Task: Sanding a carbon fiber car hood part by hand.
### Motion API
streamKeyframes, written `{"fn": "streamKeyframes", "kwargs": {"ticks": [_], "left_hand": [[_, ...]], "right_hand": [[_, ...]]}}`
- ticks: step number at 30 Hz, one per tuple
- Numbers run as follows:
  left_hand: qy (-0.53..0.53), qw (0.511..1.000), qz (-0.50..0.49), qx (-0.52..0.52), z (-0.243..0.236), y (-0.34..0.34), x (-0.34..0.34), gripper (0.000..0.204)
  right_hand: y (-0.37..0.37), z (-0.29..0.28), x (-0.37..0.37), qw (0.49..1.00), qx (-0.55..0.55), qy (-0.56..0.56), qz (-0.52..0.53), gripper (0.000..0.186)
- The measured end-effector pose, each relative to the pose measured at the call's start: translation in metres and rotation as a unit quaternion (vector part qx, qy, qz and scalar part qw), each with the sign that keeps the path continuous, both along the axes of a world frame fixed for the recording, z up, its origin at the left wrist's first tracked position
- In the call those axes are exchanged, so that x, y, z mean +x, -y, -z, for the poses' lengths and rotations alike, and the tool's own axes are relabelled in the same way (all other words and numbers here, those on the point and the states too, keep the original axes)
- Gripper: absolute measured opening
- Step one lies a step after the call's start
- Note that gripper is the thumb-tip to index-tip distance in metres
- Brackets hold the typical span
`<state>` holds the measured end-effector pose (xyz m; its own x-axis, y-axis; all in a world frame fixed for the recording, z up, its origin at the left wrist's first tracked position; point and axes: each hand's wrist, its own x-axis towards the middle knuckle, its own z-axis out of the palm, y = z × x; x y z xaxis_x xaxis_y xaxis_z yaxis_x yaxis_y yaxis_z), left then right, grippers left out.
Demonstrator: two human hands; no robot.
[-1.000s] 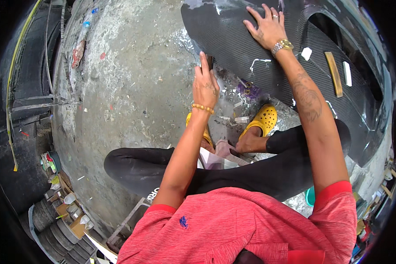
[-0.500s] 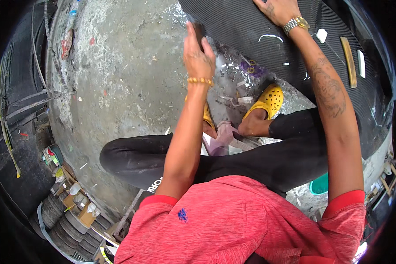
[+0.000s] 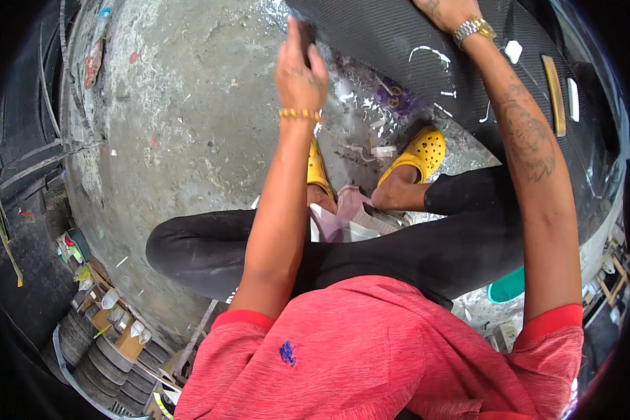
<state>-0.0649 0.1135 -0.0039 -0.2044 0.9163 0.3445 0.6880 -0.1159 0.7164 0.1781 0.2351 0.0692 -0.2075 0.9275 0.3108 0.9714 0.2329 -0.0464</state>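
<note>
A large black panel with a woven carbon-fibre look [image 3: 392, 42] slopes across the upper right. At its left edge my left hand [image 3: 301, 77] is closed on a dark block [image 3: 306, 36], thumb on one side and fingers on the other. The block's far end is blurred against the panel. My right hand [image 3: 449, 11] lies on the panel's upper part, apparently flat, with its fingertips cut off by the top of the picture. Beside that forearm, a tan wooden strip [image 3: 554, 94], a white strip [image 3: 573, 99] and a small white piece [image 3: 513, 52] rest on the panel.
Yellow clogs [image 3: 420, 157] stand on the wet, scrap-strewn concrete floor [image 3: 182, 133] below the panel. A purple printed piece [image 3: 397, 98] lies nearby. Several stacked dark discs [image 3: 101, 364] and small boxes fill the lower left. A green object [image 3: 505, 287] sits by my right knee.
My left hand has shifted a little farther away and to the left with the dark block. My right hand stays on the panel. The whole view has tilted slightly.
</note>
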Motion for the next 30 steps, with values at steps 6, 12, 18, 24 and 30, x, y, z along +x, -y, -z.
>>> {"fn": "streamKeyframes", "kwargs": {"ticks": [6,12,18,24,30], "left_hand": [[0.011,1.0,0.004,0.028,0.004,0.026,0.022,0.061],[-0.017,0.997,-0.014,0.068,0.013,0.011,0.011,0.064],[-0.041,0.999,0.026,0.008,0.005,0.007,-0.003,0.064],[-0.001,0.999,0.036,0.004,0.004,0.022,0.006,0.064],[-0.01,1.0,0.005,0.01,0.006,0.027,0.012,0.064]], "right_hand": [[0.002,0.005,0.003,1.0,0.002,0.015,0.001,0.057],[0.001,-0.001,0.0,1.0,0.014,0.001,-0.009,0.059],[-0.003,0.0,0.002,1.0,0.026,0.006,-0.008,0.059],[0.002,0.006,0.002,1.0,0.008,-0.001,0.0,0.059],[0.005,0.007,-0.003,1.0,0.001,-0.001,-0.003,0.058]]}}
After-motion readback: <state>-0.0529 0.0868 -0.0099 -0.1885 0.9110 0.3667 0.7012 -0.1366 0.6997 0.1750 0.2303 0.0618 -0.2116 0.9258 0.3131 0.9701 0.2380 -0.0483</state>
